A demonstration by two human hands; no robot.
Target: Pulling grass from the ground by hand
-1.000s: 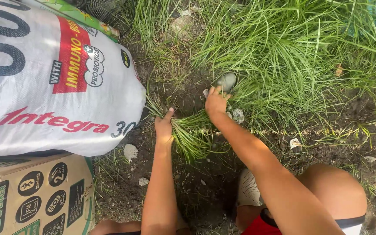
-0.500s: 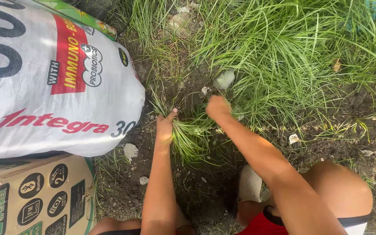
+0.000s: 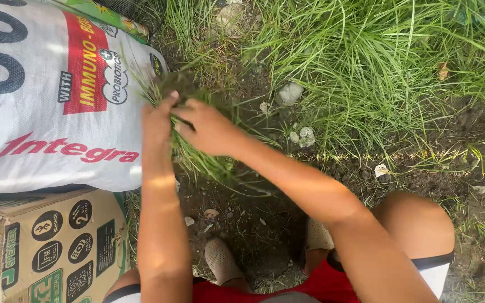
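Observation:
Both hands grip one bunch of pulled grass (image 3: 200, 157), lifted off the dark soil (image 3: 254, 224). My left hand (image 3: 157, 126) holds its left side, close to the white sack (image 3: 57, 95). My right hand (image 3: 209, 129) closes on the same bunch from the right. The blades hang down below my hands and their upper ends stick out blurred near the sack. My knees and two pale shoes (image 3: 223, 261) are at the bottom.
A large printed white sack lies at the left, with a cardboard box (image 3: 46, 247) below it. Thick green grass (image 3: 377, 62) covers the top right. Pale stones (image 3: 290, 92) lie on the bare soil between grass and feet.
Both hands have risen and swung left with the grass bunch, from the ground near the stones towards the sack. The right hand has joined the left on the bunch.

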